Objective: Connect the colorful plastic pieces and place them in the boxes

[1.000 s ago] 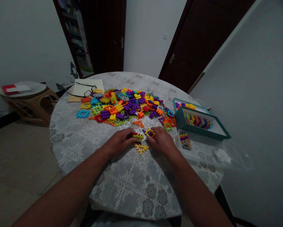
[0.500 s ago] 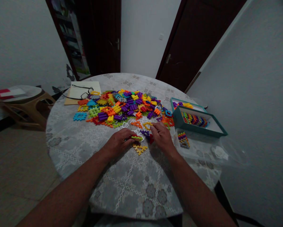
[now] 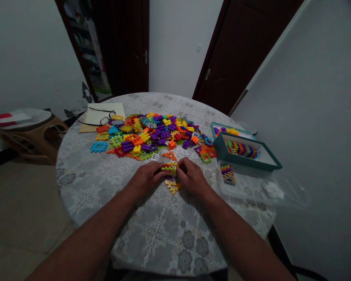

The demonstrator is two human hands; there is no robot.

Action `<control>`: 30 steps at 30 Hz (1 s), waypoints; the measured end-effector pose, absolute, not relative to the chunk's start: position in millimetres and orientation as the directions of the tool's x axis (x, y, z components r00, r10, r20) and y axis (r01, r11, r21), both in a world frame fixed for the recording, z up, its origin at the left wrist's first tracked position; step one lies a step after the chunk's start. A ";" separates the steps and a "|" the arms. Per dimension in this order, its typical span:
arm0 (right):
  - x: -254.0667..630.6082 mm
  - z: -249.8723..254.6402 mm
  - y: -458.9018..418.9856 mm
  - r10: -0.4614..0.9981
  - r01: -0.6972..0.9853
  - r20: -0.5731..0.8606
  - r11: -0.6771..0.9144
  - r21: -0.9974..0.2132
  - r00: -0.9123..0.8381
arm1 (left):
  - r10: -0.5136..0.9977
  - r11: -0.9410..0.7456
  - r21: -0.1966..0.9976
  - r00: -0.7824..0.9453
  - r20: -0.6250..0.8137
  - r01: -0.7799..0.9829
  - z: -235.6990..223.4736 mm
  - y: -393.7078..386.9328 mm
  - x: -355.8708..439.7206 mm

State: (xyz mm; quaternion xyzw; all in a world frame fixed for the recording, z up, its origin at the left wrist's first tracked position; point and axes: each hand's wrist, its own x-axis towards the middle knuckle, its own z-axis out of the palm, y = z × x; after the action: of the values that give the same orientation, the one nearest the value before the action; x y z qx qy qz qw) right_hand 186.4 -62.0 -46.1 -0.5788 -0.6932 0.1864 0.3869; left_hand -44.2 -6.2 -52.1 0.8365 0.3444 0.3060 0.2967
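Observation:
Both my hands meet at the middle of a round table (image 3: pixel 152 230) covered with a grey lace-pattern cloth. My left hand (image 3: pixel 146 178) and my right hand (image 3: pixel 192 178) are closed on the two ends of a small stack of joined plastic pieces (image 3: pixel 169 168), green, yellow and red. A flat yellow piece (image 3: pixel 171 186) lies on the cloth just under my hands. Beyond my fingers spreads a big heap of coloured interlocking pieces (image 3: pixel 152 134), with several white ones (image 3: pixel 181 152) at its near edge.
A teal box (image 3: pixel 245 154) with rows of stacked pieces sits at the right, a smaller stack (image 3: pixel 228 174) in a clear bag (image 3: pixel 269 187) beside it. Glasses (image 3: pixel 102 117) rest on a notebook (image 3: pixel 100 111) at the far left. A low stool (image 3: pixel 25 130) stands left of the table.
My right hand has come back from the heap's near edge to the stack, and both hands now hold it together. The view shifted slightly.

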 end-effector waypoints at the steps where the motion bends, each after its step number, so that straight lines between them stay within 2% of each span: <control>1: 185.3 -45.3 -62.6 0.947 0.665 0.319 0.257 -0.702 -0.030 | 0.761 -0.583 0.710 0.570 0.309 0.394 -53.0 -6.1 -44.4; 6: 183.6 -44.2 -63.0 0.953 0.672 0.302 0.247 -0.698 -0.036 | 0.787 -0.568 0.712 0.526 0.323 0.413 -60.0 -2.9 -45.3; 13: 187.4 -50.8 -58.2 0.956 0.640 0.292 0.240 -0.730 -0.024 | 0.777 -0.563 0.725 0.554 0.300 0.396 -55.3 -2.6 -46.1; 19: 191.7 -46.2 -56.1 0.929 0.683 0.352 0.328 -0.652 -0.110 | 0.787 -0.534 0.744 0.557 0.265 0.401 -51.3 -3.6 -45.6; 25: 195.7 -48.6 -56.1 0.963 0.611 0.255 0.252 -0.751 -0.084 | 0.793 -0.519 0.763 0.549 0.263 0.385 -54.2 -3.5 -45.6; 30: 195.0 -53.2 -56.1 0.974 0.553 0.213 0.218 -0.804 -0.074 | 0.789 -0.552 0.727 0.537 0.298 0.408 -57.0 -2.2 -45.4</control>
State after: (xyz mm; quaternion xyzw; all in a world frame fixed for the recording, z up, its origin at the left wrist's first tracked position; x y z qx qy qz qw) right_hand 195.0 -56.1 -53.2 -0.5620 -0.6795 0.2742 0.3837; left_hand -45.4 -2.2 -57.0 0.8229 0.3638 0.3147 0.3026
